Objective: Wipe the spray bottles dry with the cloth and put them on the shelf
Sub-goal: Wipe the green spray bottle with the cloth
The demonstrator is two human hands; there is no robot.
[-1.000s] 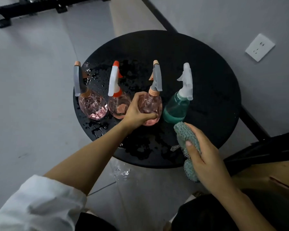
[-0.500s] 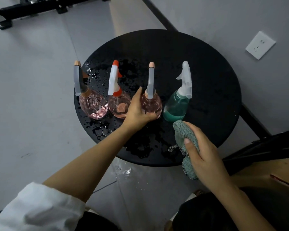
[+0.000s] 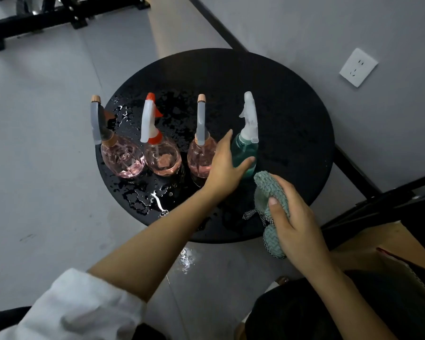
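Teal-tinted and rightmost of four in the row, the teal spray bottle (image 3: 245, 148) stands upright on the round black worktop (image 3: 280, 99), and it looks to be the one being taken up for wiping. The left hand (image 3: 222, 168) holds it, with fingers (image 3: 227, 141) laid up its left flank in the gap beside the nearest pink bottle (image 3: 199, 158) and the thumb wrapped across its near face. Just near of it the right hand (image 3: 297, 227) grips the bunched green cloth (image 3: 268, 185), close to the bottle's base but, as far as I can tell, not touching it. To my eye the next move calls for lifting the bottle clear of its neighbour and bringing the cloth round its body. Further left stand the red-triggered pink bottle (image 3: 162, 160) and the grey-triggered pink bottle (image 3: 122, 158), among water beads (image 3: 147, 200). I can make out no shelf.
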